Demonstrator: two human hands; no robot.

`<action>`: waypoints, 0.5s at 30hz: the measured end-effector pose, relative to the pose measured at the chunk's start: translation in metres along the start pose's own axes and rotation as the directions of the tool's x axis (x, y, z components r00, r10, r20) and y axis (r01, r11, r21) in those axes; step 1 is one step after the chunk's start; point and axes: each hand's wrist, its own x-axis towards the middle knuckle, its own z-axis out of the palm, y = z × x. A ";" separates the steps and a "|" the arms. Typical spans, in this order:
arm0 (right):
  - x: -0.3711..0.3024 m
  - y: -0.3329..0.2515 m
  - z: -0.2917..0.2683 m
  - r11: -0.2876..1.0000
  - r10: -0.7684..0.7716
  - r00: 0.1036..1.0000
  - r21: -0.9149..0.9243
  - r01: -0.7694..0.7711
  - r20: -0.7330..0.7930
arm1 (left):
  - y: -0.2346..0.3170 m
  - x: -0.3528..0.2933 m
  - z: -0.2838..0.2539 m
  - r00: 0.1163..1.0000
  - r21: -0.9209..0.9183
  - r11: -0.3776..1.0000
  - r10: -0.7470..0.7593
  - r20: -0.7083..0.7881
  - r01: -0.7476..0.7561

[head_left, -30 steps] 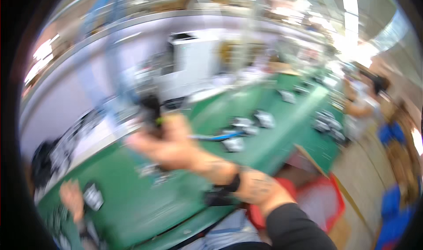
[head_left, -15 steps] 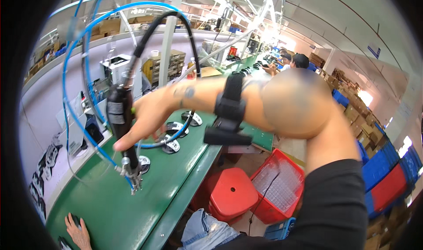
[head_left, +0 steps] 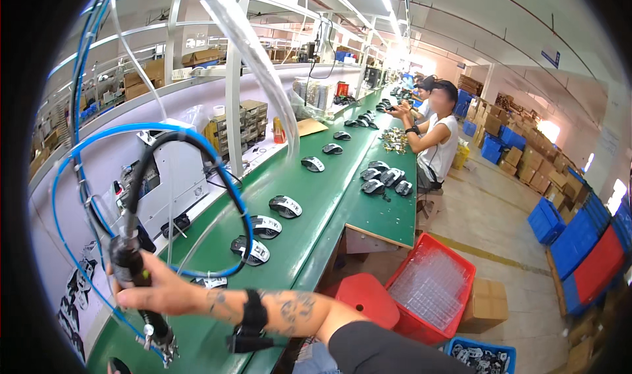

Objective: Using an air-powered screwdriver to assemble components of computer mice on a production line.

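Observation:
My right hand is wrapped round a black powered screwdriver that points down over the green bench. A blue hose and a thick black cable loop round the tool. Its metal tip hangs above the bench's near left part. Just below it, a dark computer mouse is cut off by the lower edge. Beyond my wrist lie several black and white mice, among them one mouse close to my forearm. My left hand is out of view.
A red stool and a red crate of clear plastic trays stand right of the bench. A blue bin of parts is beside a cardboard box. Farther along sits a co-worker near a pile of mice.
My right hand has moved left and down with the screwdriver. My left hand, earlier on a mouse at lower left, has gone out of view. The view has shifted to the right.

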 end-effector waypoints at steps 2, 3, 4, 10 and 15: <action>0.004 0.015 0.011 0.979 0.097 0.994 0.186 -0.085 -0.054 | 0.012 -0.012 0.029 0.998 -0.157 0.988 -0.017 -0.054 0.008; 0.008 0.022 0.013 0.988 0.075 0.995 0.139 -0.066 -0.058 | 0.023 -0.020 0.051 0.997 -0.285 0.958 -0.030 -0.071 0.008; 0.013 0.026 0.014 0.995 0.055 0.997 0.093 -0.049 -0.060 | 0.029 -0.023 0.068 0.995 -0.408 0.913 -0.044 -0.091 0.003; 0.033 0.029 0.016 0.984 -0.147 0.981 0.078 0.158 -0.128 | -0.001 0.006 0.119 0.991 -0.522 0.852 -0.099 -0.085 0.041; 0.032 0.036 0.005 0.991 -0.118 0.982 -0.086 0.106 -0.146 | -0.039 0.022 0.129 0.987 -0.537 0.830 -0.157 0.040 0.154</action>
